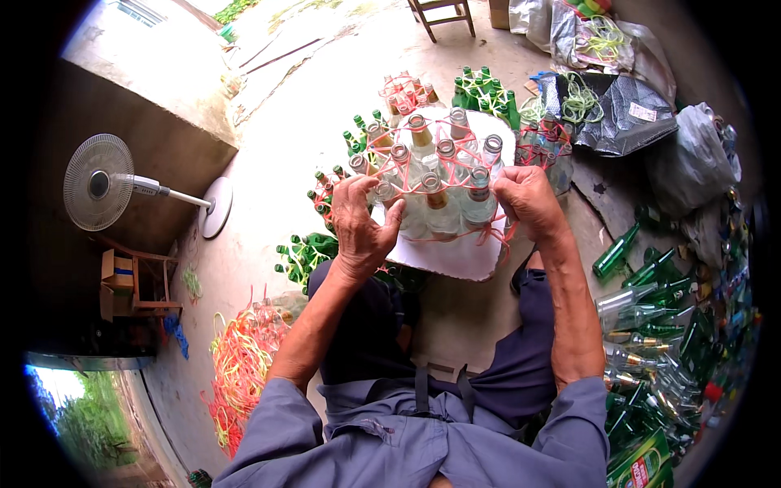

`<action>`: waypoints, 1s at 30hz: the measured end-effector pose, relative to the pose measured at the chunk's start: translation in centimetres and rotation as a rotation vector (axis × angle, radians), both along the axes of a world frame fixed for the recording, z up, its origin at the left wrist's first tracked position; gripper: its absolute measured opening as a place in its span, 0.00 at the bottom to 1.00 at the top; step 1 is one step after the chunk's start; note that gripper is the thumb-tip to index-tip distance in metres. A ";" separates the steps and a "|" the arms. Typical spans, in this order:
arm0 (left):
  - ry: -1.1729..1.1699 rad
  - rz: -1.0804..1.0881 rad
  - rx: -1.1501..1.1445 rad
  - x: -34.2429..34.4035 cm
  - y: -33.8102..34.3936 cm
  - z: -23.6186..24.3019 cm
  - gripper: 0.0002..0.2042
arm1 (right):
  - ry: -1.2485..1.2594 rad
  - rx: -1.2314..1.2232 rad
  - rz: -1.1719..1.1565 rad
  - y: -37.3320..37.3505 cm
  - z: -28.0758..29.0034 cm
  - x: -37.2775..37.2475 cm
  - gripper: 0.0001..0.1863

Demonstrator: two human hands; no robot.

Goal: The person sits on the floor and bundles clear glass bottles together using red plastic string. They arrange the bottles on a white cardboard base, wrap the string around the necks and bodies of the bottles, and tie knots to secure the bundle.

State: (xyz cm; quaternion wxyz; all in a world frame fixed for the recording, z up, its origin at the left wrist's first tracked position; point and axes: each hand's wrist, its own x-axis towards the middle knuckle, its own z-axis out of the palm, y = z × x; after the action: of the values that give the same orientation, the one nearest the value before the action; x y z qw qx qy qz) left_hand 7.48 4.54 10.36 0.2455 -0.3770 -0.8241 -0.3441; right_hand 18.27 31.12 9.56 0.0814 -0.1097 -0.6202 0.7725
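A cluster of clear glass bottles (pixel 443 191) stands upright on a white board (pixel 455 256) in front of my knees, bound at the necks by pink plastic string (pixel 423 137). My left hand (pixel 362 224) grips the bottles and string at the cluster's near left corner. My right hand (pixel 527 199) pinches the pink string at the near right corner, where loose ends hang down.
Tied bundles of green bottles (pixel 484 93) and clear bottles stand behind and left of the board. A heap of loose green and clear bottles (pixel 651 325) lies at my right. Pink and yellow string (pixel 240 366) is piled at my left. A standing fan (pixel 102 183) and grey sacks (pixel 618 110) sit further out.
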 end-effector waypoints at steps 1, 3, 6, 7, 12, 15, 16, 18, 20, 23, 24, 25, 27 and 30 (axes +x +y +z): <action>-0.081 0.016 0.004 -0.1 -0.2 -0.6 0.21 | 0.010 0.011 -0.004 -0.5 0.0 0.0 0.15; -0.330 -0.034 0.123 -0.6 -0.4 -1.9 0.20 | 0.042 0.030 0.007 -0.8 0.2 0.2 0.15; -0.423 -0.093 0.162 -1.6 -0.6 -2.1 0.17 | 0.107 0.134 -0.007 -1.2 0.3 0.7 0.15; -0.407 -0.109 0.151 -2.0 -0.5 -1.8 0.16 | 0.092 0.129 0.007 -1.4 0.3 0.8 0.15; -0.484 -0.087 0.139 -6.0 -0.7 0.0 0.16 | 0.019 0.124 0.106 -6.1 2.3 1.5 0.15; -0.569 -0.056 0.165 -9.4 0.2 0.2 0.17 | 0.068 0.177 0.159 -7.4 0.8 1.3 0.15; -0.610 -0.043 0.151 -9.6 0.6 0.9 0.18 | 0.076 0.228 0.156 -7.5 0.3 1.2 0.15; -0.697 -0.059 0.150 -10.3 0.5 1.1 0.18 | 0.059 0.239 0.146 -7.6 0.4 1.2 0.14; -0.750 -0.090 0.161 -10.7 0.1 0.9 0.20 | 0.058 0.296 0.159 -7.0 0.3 1.3 0.16; -0.773 -0.001 0.228 -9.9 0.0 0.2 0.23 | 0.030 0.322 0.167 -6.7 0.6 1.3 0.16; -0.579 0.030 0.162 -9.2 -0.1 0.2 0.24 | 0.021 0.321 0.162 -6.8 0.5 1.3 0.15; -0.384 0.061 0.097 -8.1 -0.4 0.2 0.25 | 0.012 0.319 0.158 -6.8 0.5 1.3 0.14; -0.134 0.004 0.007 -5.5 -0.6 1.4 0.27 | 0.029 0.338 0.148 -6.8 0.5 1.3 0.14; 0.043 -0.199 -0.141 -1.3 0.6 5.0 0.32 | 0.011 0.331 0.137 -6.8 0.6 1.4 0.14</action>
State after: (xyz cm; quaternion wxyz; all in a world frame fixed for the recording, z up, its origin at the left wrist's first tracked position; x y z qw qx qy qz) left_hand 6.16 5.13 15.35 0.2008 -0.4807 -0.7993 -0.2996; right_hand 19.67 24.36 10.19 0.0487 -0.0480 -0.7444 0.6642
